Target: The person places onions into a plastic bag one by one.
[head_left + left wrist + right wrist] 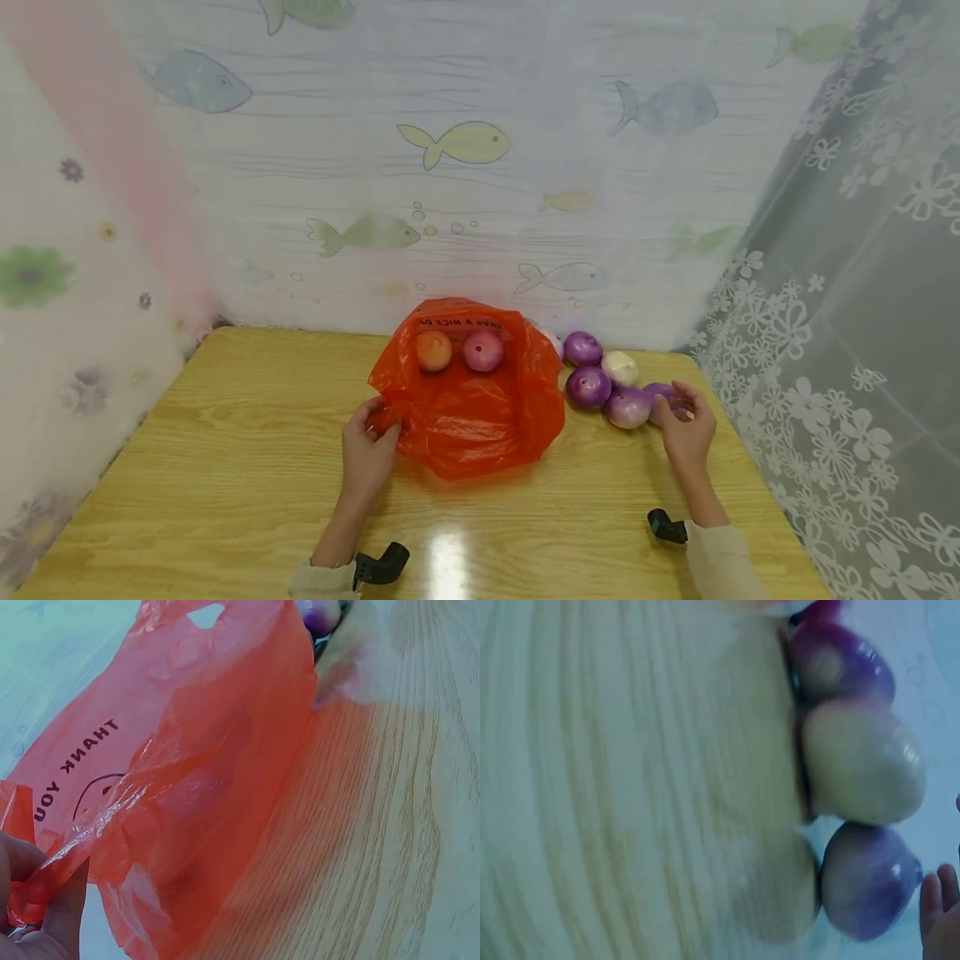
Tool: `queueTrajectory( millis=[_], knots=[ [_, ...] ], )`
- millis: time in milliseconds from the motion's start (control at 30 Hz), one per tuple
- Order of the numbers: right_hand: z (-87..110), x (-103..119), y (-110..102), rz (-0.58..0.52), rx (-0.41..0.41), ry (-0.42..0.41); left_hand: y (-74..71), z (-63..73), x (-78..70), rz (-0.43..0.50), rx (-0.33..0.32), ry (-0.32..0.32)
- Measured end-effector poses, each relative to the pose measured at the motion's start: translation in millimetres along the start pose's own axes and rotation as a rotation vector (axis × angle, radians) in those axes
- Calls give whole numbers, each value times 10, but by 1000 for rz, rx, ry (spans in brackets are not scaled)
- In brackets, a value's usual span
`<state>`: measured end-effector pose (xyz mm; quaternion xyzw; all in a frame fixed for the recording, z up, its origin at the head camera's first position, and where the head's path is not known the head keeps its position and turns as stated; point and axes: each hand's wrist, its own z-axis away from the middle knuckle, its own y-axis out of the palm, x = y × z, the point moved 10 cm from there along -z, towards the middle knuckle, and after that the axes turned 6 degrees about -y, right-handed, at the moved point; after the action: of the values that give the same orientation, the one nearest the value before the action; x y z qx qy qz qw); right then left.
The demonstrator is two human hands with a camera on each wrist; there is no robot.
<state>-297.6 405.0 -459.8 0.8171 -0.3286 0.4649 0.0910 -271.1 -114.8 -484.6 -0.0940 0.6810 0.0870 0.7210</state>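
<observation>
A red plastic bag (468,417) stands with its mouth facing me. My left hand (367,450) pinches the left edge of that mouth between thumb and fingers; bunched film (64,874) shows between them in the left wrist view. Inside the bag lie an orange-looking onion (434,351) and a pink-looking onion (483,350). To the right, my right hand (688,429) is at the rightmost purple onion (657,392), thumb and fingers spread on its near and right sides. In the right wrist view its fingers (949,889) appear just beside a purple onion (866,881); contact is unclear.
Beside the bag's right side sit several more onions, among them a dark purple onion (588,387), a pale purple onion (627,407) and a white onion (620,368). A fish-patterned curtain (465,192) hangs behind the wooden table (247,450); a floral sheer curtain (832,417) borders it on the right.
</observation>
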Motion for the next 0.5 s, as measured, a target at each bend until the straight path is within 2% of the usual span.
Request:
queueTrajectory(
  millis=[167, 267, 333, 500],
  knots=[
    [-77, -136, -102, 154, -10, -54, 4, -9, -8, -5, 8, 0],
    [-116, -247, -98, 204, 44, -21, 2, -6, -6, -7, 1, 1],
    [-133, -355, -81, 225, 100, 64, -2, 5, -15, -8, -4, 7],
    [-108, -641, -18, 262, 281, 352, -14, 20, -24, -11, -15, 15]
  ],
)
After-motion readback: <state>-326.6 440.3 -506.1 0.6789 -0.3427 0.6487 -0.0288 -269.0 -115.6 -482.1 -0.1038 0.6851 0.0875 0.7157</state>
